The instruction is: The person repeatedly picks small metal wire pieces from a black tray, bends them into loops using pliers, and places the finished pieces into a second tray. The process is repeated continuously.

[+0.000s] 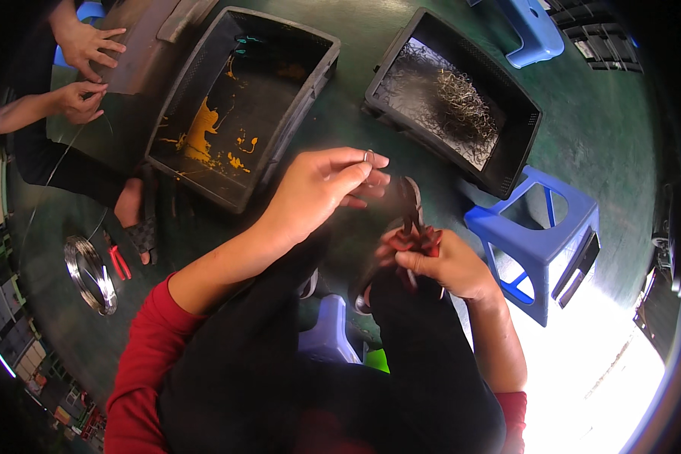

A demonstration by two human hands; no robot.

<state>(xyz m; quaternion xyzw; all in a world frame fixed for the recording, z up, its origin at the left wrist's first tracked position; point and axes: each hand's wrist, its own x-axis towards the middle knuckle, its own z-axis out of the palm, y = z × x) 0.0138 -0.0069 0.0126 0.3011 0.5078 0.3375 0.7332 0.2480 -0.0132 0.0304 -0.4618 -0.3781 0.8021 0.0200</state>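
Observation:
My left hand [310,189] is closed in a pinch, with a small bent piece of metal wire [368,157] between thumb and index finger. In my right hand [458,265] is a pair of red-handled pliers [410,204], somewhat blurred, its dark jaws pointing up and away from me. The jaws stand a short way right of my left fingertips, apart from the wire piece. Both hands hover over my lap, in front of my knees.
A black crate [310,89] with yellow stains stands ahead left; another black crate [401,113] ahead right holds a heap of bent wire pieces [465,102]. A blue stool [533,227] is at right. At left are a wire coil [91,276], red pliers [118,261] and a co-worker's hands [83,102].

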